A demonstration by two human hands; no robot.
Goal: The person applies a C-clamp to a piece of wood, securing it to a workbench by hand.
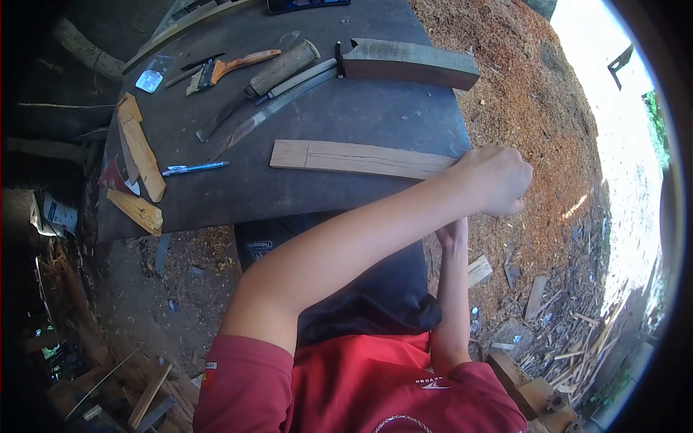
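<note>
A flat wooden strip (361, 157) with pencil-like lines lies on the dark table (238, 191). My left arm reaches across to the right over the strip's end. My left hand (498, 180) is closed in a fist there, past the table's right edge; I cannot tell what its fingers hold. Below that forearm, my right hand (451, 232) points upward, its fingers mostly hidden behind the left arm. The strip's right end disappears behind my left wrist.
At the back lie a thick wood block (411, 63), a round wooden mallet (285, 68), chisel-like tools (289, 101) and a paintbrush (231, 68). A blue pen (195, 168) and yellowish wood pieces (141, 148) sit at left. Sawdust (534, 130) covers the ground at right.
</note>
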